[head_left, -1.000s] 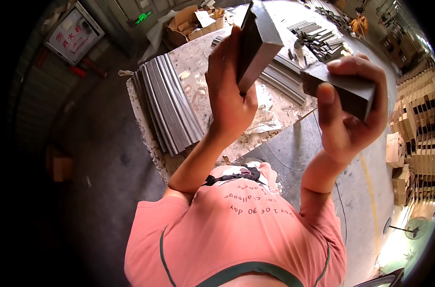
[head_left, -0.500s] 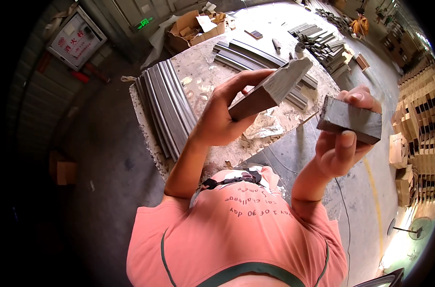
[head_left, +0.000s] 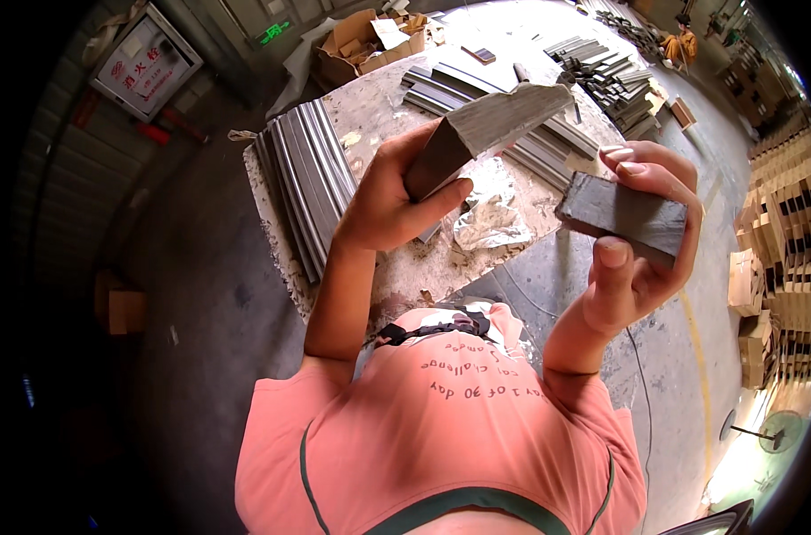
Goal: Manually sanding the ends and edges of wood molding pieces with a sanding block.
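In my left hand (head_left: pixel 389 201) is a grey block (head_left: pixel 495 120) with a flat, smooth side and a pale, ragged-edged upper face; my thumb lies along its lower edge. My right hand (head_left: pixel 651 259) grips a smaller dark grey rectangular block (head_left: pixel 624 212), thumb below and fingers around its far side and right end. Both blocks are held up above the near part of the worktable (head_left: pixel 392 276), a gap apart from each other. Beneath the left block, a crumpled clear plastic sheet (head_left: pixel 493 214) lies on the table.
Long grey strips (head_left: pixel 303 178) lie stacked along the table's left side, with more strips (head_left: pixel 450 89) farther back. A pile of grey bars (head_left: pixel 606 76) lies at the far right, near a phone (head_left: pixel 479 55). Beyond the table stands an open carton (head_left: pixel 370 45). Cardboard stacks (head_left: pixel 785 241) line the right.
Both blocks have moved left. The left block is turned to show more of its upper face, and the fingers of my right hand have shifted around its block.
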{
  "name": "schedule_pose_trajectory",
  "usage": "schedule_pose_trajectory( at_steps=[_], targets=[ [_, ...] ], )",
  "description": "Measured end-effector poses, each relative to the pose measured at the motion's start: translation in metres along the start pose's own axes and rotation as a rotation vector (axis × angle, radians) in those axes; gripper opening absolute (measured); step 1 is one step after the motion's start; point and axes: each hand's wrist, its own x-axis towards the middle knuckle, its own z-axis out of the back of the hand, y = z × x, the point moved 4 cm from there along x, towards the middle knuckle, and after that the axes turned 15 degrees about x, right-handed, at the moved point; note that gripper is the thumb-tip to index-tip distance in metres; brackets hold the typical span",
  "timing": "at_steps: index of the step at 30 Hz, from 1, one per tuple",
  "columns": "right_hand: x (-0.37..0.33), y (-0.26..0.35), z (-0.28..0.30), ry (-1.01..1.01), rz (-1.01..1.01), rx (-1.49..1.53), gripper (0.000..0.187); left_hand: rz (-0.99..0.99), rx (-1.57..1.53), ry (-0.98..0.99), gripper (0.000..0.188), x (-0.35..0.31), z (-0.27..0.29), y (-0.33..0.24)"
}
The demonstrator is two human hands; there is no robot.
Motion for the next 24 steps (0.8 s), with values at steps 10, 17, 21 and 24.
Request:
schedule_pose_trajectory(
  at_steps=[10,17,21,24],
  targets=[
    [0.018,0.015,0.005,-0.174,-0.025,0.065,0.070,-0.090,0.392,-0.212,0.064,0.005,-0.023,-0.017],
    [0.015,0.014,-0.005,-0.033,0.198,-0.142,0.073,-0.312,0.562,-0.382,0.072,0.011,-0.039,-0.025],
    [0.004,0.002,-0.007,-0.066,0.330,-0.158,0.069,-0.231,0.590,-0.463,0.075,0.008,-0.049,-0.022],
    [0.001,0.007,-0.010,-0.064,0.391,-0.239,0.067,-0.251,0.652,-0.515,0.079,0.007,-0.054,-0.022]
  ],
)
